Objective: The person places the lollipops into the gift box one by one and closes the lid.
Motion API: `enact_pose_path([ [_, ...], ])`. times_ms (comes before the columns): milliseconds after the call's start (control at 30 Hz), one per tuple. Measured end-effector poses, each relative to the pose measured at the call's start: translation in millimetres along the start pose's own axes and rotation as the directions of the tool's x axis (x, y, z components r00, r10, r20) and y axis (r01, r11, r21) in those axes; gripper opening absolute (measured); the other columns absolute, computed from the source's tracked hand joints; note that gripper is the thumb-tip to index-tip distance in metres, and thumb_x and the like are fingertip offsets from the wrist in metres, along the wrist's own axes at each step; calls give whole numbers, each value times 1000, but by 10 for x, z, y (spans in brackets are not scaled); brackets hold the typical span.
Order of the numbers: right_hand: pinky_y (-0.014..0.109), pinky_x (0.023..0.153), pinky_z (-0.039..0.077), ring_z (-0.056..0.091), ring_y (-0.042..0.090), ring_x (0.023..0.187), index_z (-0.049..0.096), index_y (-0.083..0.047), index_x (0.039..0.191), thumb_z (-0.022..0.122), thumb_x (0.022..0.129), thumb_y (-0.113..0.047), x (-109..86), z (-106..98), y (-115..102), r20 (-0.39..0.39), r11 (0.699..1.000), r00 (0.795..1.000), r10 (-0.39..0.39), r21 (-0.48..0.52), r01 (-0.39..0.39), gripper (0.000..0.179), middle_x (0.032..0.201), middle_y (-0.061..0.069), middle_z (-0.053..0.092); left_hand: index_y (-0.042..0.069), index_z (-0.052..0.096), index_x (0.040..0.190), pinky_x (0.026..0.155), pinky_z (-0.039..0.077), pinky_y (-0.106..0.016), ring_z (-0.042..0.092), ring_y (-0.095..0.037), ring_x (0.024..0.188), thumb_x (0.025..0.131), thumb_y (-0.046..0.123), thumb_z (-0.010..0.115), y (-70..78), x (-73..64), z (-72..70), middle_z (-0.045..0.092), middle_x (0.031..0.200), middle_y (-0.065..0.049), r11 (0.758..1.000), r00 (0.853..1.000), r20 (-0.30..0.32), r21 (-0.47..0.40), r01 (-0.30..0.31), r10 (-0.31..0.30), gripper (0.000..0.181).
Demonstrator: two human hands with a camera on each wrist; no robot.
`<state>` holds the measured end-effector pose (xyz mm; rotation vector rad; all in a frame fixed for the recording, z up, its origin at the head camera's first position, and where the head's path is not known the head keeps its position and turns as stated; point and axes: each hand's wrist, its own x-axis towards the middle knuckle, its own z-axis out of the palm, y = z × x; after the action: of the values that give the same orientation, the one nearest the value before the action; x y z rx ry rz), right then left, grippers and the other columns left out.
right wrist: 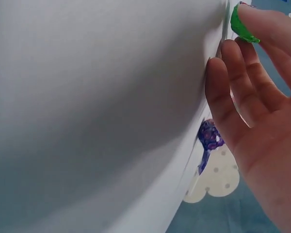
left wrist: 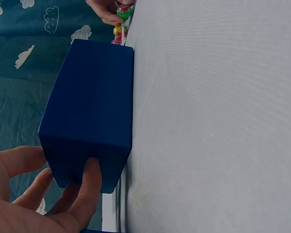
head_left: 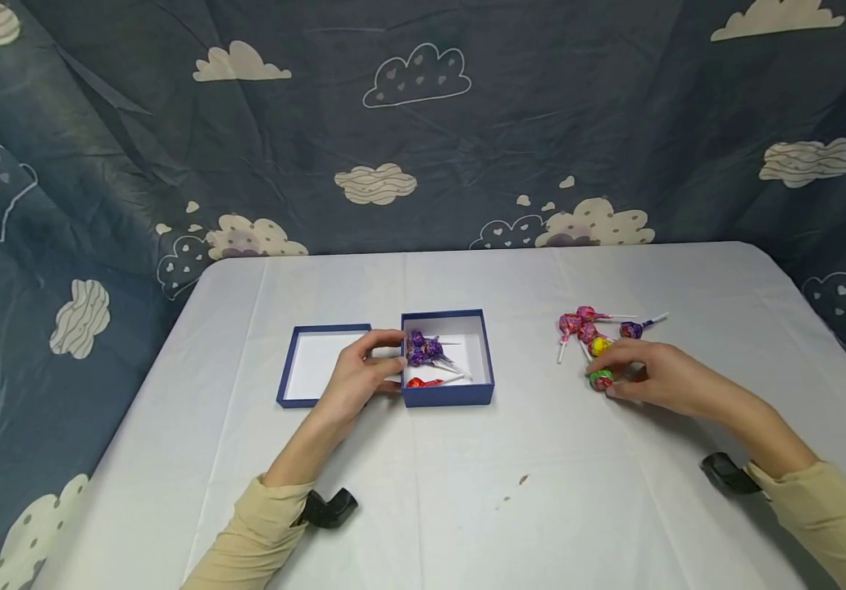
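Note:
My left hand (head_left: 357,374) holds the left wall of a blue box (head_left: 448,397), its fingertips at the rim and outer side. In the left wrist view, the fingers (left wrist: 91,179) lie against the box's end wall. Purple-wrapped lollipops (head_left: 423,351) and a red lollipop (head_left: 425,382) lie inside on the white lining. My right hand (head_left: 659,377) pinches a green-wrapped lollipop (head_left: 601,379) between thumb and fingers, low over the table. Close behind it lie a yellow lollipop (head_left: 599,346), several pink lollipops (head_left: 569,324) and a purple lollipop (head_left: 631,329).
A blue-rimmed box lid (head_left: 286,385), white side up, lies left of the box, partly behind the left hand. A white cloth covers the table (head_left: 497,524). Small brown specks (head_left: 523,479) mark it near the front. A dark cloud-patterned curtain (head_left: 423,139) hangs behind.

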<state>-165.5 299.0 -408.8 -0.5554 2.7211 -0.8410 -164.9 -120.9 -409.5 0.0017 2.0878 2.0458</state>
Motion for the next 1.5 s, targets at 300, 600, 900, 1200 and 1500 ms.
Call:
enact_pose_path([
  [300, 24, 65, 51, 52, 18, 83, 72, -18, 111, 81, 80, -8, 51, 70, -98, -44, 999, 998, -52, 1, 53, 34, 106, -2, 63, 3, 59, 130, 76, 59, -39, 59, -35, 105, 89, -1, 65, -1, -2, 1, 55, 129, -13, 1000, 1000, 4, -6, 0, 0, 42],
  [600, 24, 62, 47, 49, 18, 82, 69, -13, 113, 81, 82, -12, 88, 104, -158, -23, 998, 999, -43, 39, 44, 33, 89, -2, 56, 1, 59, 130, 75, 59, -38, 59, -36, 103, 89, -3, 64, -10, 4, 3, 55, 126, -13, 1000, 1000, -2, -12, -8, 8, 41],
  [900, 24, 62, 48, 52, 19, 82, 70, -16, 113, 81, 81, -11, 122, 104, -167, 10, 999, 999, -40, 13, 40, 35, 91, -2, 58, 2, 59, 130, 74, 59, -37, 61, -38, 100, 88, -3, 65, -20, 13, -5, 56, 126, -15, 1000, 1000, -4, -8, -5, 5, 42],
  [1200, 27, 72, 53, 52, 23, 103, 73, -23, 108, 76, 81, 2, 178, 12, -200, 49, 994, 993, -107, 12, 106, 37, 119, -3, 60, 3, 60, 130, 75, 59, -39, 61, -36, 100, 89, -1, 65, -13, 5, -3, 56, 126, -14, 1000, 1000, -6, -4, 1, -1, 42],
  [1500, 38, 88, 54, 53, 23, 111, 76, -28, 102, 75, 80, 5, 229, 22, -190, 100, 990, 987, -130, -34, 134, 39, 116, -6, 62, 3, 60, 130, 75, 59, -39, 61, -37, 104, 89, -2, 65, -9, 2, 6, 57, 127, -14, 1000, 1000, -5, -13, 8, -8, 42],
])
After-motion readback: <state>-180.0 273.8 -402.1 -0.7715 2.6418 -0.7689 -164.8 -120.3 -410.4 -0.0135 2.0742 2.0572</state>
